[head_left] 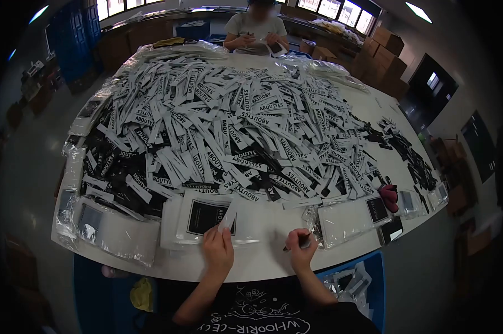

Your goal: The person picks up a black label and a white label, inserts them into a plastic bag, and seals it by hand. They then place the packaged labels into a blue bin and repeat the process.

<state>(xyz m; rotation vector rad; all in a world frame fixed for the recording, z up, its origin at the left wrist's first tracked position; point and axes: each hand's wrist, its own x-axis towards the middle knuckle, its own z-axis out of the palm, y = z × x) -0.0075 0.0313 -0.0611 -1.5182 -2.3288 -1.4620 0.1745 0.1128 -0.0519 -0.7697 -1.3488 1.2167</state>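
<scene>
My left hand [218, 246] is closed on a white label strip [228, 216], held upright over a clear plastic bag with a black printed panel [200, 216]. Under that bag lies a stack of clear bags [171, 225]. To the right, my right hand [301, 245] curls around a small black piece [304, 241] just above the table's front part. I cannot make out exactly what the black piece is. Beyond both hands spreads a large heap of white label strips [207, 128] printed ABOUTYES, with black ones mixed in.
Bag stacks lie along the front edge, at left [118, 236] and right [346, 222]. A dark red object [389, 197] and a phone-like black item [391, 231] sit front right. Black strips [410, 158] lie farther right. Blue bins [377, 278] stand below. Opposite, a person [257, 28] handles something.
</scene>
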